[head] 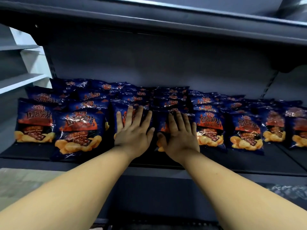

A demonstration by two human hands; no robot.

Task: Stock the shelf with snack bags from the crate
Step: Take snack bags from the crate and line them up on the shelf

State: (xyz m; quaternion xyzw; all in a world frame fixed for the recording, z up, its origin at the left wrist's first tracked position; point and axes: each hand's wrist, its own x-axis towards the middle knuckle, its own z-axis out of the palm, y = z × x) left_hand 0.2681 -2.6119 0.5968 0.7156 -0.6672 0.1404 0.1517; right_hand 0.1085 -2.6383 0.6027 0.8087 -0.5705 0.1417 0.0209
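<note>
Several rows of dark blue snack bags with orange flames and chips printed on them stand on the dark shelf (249, 165). My left hand (132, 130) lies flat, fingers straight and spread, pressing the front of one bag (119, 110) in the middle. My right hand (180, 131) lies flat beside it on the neighbouring bag (161, 127), fingers straight. Both bags are mostly hidden under my hands. Other front bags stand at the left (78, 130) and at the right (210, 128). The crate is out of view.
The shelf above (166, 24) overhangs the bags. Pale empty shelves (21, 80) belong to the unit at the left. A dark lower shelf edge (157, 181) runs under my forearms, and something in clear wrap (289, 191) shows at the lower right.
</note>
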